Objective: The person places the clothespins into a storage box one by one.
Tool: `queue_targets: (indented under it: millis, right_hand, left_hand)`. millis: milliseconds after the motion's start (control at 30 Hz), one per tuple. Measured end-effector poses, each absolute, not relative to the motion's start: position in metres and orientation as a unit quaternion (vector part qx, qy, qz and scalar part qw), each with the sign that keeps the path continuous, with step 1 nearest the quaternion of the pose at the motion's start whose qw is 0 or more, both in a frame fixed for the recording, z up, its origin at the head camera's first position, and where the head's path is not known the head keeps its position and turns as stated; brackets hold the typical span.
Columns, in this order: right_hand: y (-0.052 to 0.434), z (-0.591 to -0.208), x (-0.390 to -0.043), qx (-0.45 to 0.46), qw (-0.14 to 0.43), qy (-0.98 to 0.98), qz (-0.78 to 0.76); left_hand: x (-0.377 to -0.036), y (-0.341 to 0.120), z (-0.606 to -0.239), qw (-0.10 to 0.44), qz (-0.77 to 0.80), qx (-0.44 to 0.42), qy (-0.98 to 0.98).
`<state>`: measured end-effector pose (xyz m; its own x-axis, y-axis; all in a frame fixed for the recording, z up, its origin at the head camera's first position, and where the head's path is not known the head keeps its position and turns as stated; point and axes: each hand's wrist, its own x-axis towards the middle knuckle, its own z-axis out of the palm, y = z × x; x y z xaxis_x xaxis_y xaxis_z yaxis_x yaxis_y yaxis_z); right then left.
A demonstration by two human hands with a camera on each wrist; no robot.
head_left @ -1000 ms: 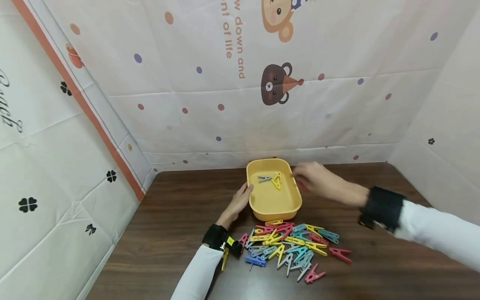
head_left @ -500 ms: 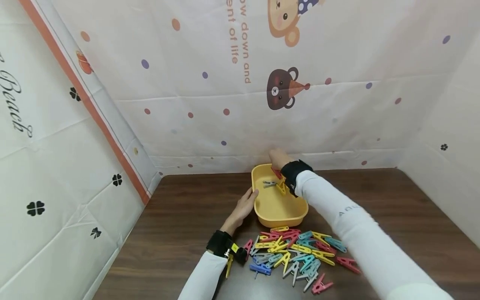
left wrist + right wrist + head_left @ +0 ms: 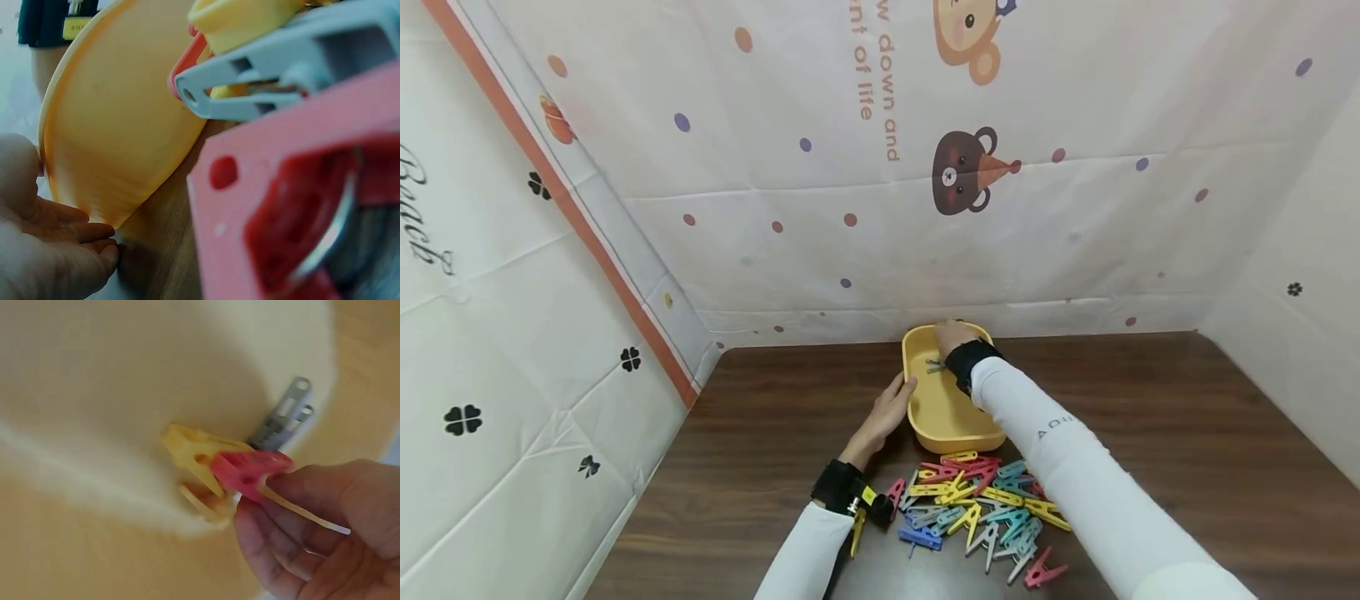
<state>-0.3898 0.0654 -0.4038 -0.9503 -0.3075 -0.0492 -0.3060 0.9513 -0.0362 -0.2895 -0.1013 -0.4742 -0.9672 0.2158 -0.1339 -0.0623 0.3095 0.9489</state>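
A yellow plastic basin (image 3: 951, 417) stands against the back wall. My left hand (image 3: 883, 412) holds its left side, thumb at the rim and fingers along the outer wall, as the left wrist view also shows. My right hand (image 3: 955, 335) is down inside the basin's far end. In the right wrist view it pinches a red clothespin (image 3: 247, 469) between thumb and fingers. Right behind that lies a yellow clothespin (image 3: 200, 453), with a grey clothespin (image 3: 284, 419) beside it on the basin's floor. The head view hides the red and yellow ones behind my right hand.
A pile of red, yellow, teal and grey clothespins (image 3: 973, 500) lies on the dark wooden table (image 3: 790, 400) in front of the basin. A blue clothespin (image 3: 921, 538) lies at its left edge. A printed white cloth (image 3: 760, 258) hangs behind.
My right hand has swung left from beside the basin, over its far rim, and down inside with the red clothespin. The left hand keeps its hold on the basin.
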Motion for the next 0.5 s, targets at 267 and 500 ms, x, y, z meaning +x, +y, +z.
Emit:
queue_targets:
  millis: [267, 500]
  right_hand:
    - [0.113, -0.338, -0.340, -0.298, -0.010, 0.951, -0.080]
    - [0.186, -0.341, -0.219, -0.345, 0.034, 0.936, -0.067]
  left_hand:
    - [-0.292, -0.106, -0.473, 0.114, 0.586, 0.063, 0.800]
    - [-0.289, -0.107, -0.473, 0.130, 0.574, 0.060, 0.806]
